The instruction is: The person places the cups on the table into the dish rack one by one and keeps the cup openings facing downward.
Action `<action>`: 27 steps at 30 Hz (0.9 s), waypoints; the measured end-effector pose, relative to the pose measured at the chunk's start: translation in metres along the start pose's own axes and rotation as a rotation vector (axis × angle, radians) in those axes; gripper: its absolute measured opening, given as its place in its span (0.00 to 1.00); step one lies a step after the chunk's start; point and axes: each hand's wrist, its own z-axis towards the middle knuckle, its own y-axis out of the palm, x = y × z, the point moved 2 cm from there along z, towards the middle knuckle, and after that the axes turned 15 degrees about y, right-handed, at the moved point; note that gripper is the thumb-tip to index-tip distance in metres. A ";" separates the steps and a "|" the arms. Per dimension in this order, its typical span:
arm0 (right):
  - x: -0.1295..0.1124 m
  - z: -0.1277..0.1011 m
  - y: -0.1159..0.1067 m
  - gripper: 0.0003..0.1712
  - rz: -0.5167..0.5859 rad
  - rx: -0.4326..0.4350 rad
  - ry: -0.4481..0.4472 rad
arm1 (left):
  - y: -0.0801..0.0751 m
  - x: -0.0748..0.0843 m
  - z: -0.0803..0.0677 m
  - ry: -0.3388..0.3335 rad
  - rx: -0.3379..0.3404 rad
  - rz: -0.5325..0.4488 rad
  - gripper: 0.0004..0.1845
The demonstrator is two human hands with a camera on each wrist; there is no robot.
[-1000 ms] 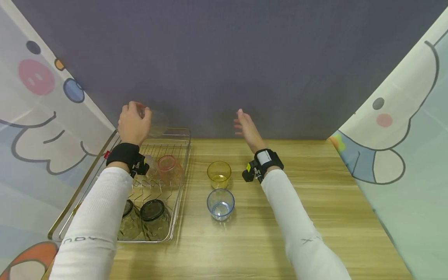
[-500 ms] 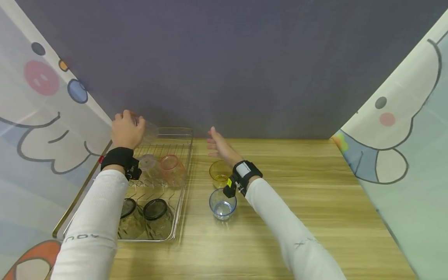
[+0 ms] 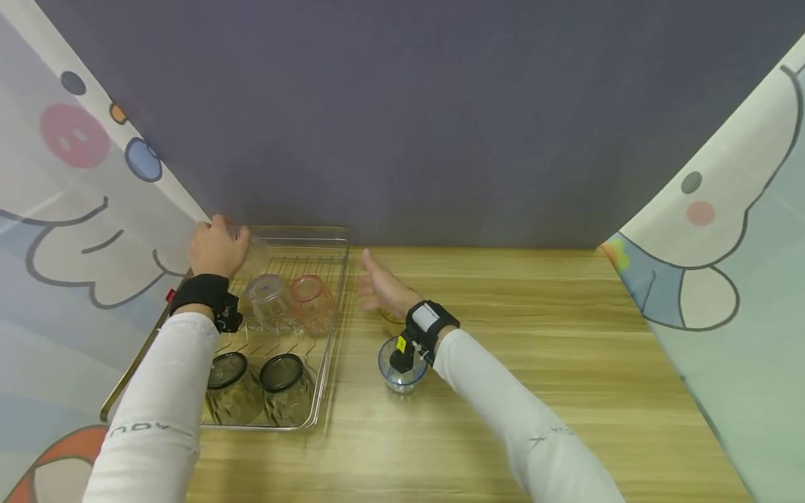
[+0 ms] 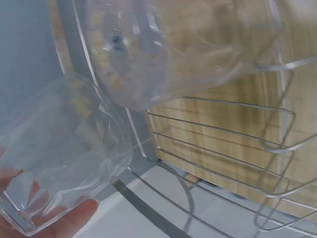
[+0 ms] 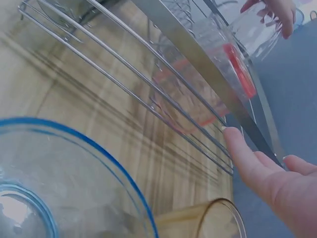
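My left hand [image 3: 216, 248] grips a clear drinking glass [image 4: 74, 144] by one end, over the back left of a wire dish rack [image 3: 328, 349]. In the left wrist view, that glass lies tilted close to another clear glass [image 4: 133, 54] in the rack. My right hand [image 3: 385, 286] holds nothing. Its fingers are extended just right of the rack, partly over a yellow glass [image 3: 391, 324]. Nearer to me a blue-rimmed glass [image 3: 385, 369] stands upright, partly covered by the wrist camera.
Upside down in the rack stand a red-tinted glass [image 3: 313, 307] and two dark glasses [image 3: 231, 391] in front. A dark grey panel [image 3: 402, 126] closes off the back of the wooden table [image 3: 566, 363]. Printed cloth walls [image 3: 711, 293] flank it.
My left hand has lowered the clear glass toward the rack and shifted slightly left. My right hand has swung left and down, from behind the yellow glass to beside the rack.
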 end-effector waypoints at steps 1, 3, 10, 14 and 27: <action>0.002 0.000 0.002 0.42 -0.007 -0.006 0.008 | 0.001 -0.002 -0.001 -0.001 -0.011 0.006 0.30; 0.004 -0.001 0.006 0.43 -0.012 -0.023 0.024 | 0.003 -0.007 -0.004 -0.004 -0.028 0.011 0.30; 0.015 -0.003 0.018 0.43 -0.008 -0.044 0.080 | 0.010 -0.020 -0.013 -0.032 -0.092 0.038 0.34; 0.018 -0.003 0.021 0.44 0.022 -0.056 0.109 | 0.011 -0.024 -0.017 -0.042 -0.102 0.054 0.32; 0.030 -0.005 0.031 0.48 -0.095 -0.074 0.216 | 0.021 -0.039 -0.029 -0.091 -0.258 0.040 0.30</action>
